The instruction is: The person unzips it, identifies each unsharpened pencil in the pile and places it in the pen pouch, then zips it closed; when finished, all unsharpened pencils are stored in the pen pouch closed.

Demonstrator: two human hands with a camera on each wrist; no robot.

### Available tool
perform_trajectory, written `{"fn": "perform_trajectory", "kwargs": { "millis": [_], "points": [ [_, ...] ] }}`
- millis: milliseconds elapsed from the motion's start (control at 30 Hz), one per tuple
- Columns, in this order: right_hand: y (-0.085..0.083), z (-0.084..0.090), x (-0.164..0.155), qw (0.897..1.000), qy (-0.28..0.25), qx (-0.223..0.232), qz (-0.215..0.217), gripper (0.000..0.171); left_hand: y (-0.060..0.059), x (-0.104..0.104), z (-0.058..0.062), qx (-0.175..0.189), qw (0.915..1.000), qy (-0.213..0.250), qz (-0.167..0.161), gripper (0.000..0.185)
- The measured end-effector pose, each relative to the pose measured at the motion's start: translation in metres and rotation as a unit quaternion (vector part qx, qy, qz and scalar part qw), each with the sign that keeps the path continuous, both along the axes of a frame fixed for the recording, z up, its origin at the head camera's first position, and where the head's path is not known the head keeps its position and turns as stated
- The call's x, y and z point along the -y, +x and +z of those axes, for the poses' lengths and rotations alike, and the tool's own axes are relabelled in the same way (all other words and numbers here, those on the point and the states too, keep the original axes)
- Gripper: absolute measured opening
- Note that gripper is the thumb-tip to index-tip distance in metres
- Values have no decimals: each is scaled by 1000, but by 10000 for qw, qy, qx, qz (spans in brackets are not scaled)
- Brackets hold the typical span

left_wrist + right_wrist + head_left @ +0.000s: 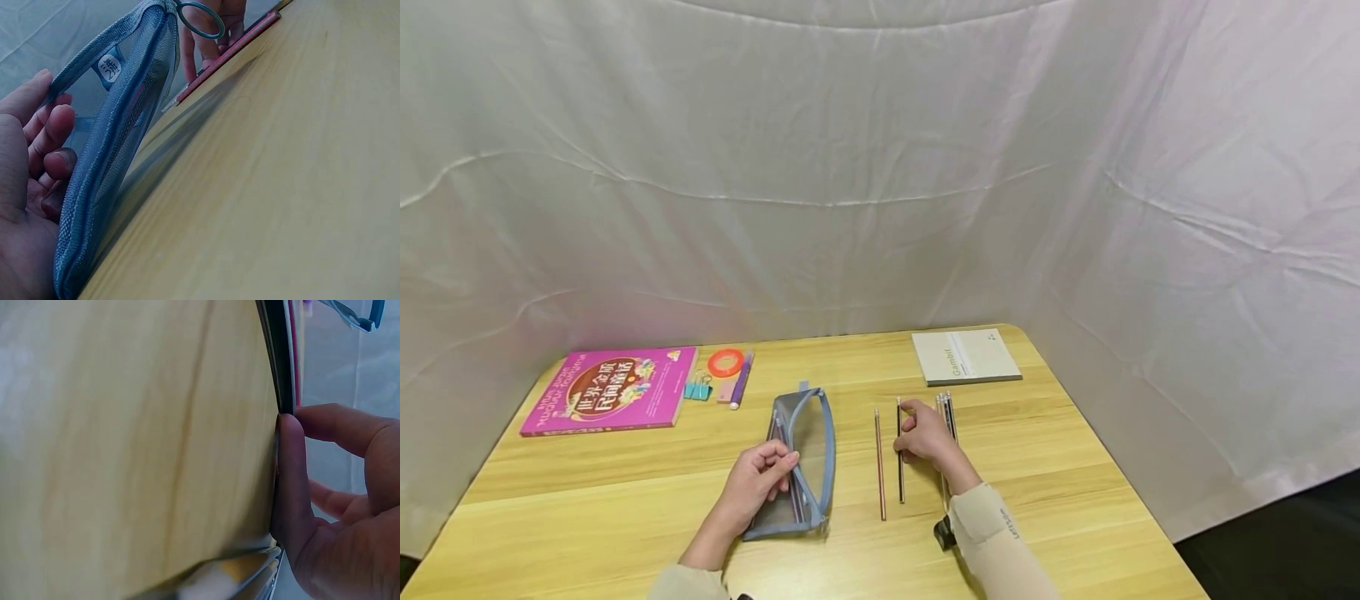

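A blue-grey mesh pencil case [829,450] stands with its zipped mouth spread apart, and pencils show through its mesh side. My left hand [758,483] pinches the case's rim between thumb and fingers; in the left wrist view the hand [44,156] is at the side of the case [119,131]. Right of the case lies a red pencil [880,467]. Beyond it, my right hand [927,433] pinches a black pencil [901,483], which looks to be at table level. Several more pencils [949,408] lie partly hidden under the right hand and wrist.
A pink book [655,392] lies at the back left. Beside it are teal binder clips [697,391], an orange tape roll [726,362], a pink eraser [725,390] and a purple marker [742,380]. A pale notebook [985,354] lies at the back right, near the curtain [865,250].
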State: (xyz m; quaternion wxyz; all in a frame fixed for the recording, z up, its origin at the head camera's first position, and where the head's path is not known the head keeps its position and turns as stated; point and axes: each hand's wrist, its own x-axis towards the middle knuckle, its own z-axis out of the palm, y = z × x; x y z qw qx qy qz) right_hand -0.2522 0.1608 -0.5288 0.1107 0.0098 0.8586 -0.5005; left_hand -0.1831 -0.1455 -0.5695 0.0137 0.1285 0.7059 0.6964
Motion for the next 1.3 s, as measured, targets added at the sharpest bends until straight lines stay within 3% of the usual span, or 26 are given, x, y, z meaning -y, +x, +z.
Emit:
{"fn": "perform_trajectory", "kwargs": {
  "millis": [733,1067,1300],
  "points": [
    [1,3,-2,9993,-268,214,-172,86,0,0,0,29,10000,17,-17,21],
    [-4,0,-5,9962,-667,462,-310,75,1,0,-1,120,9999,-58,6,22],
    [-7,-1,-10,9893,-1221,643,-471,66,0,1,1,60,9999,-143,58,22]
  ]
}}
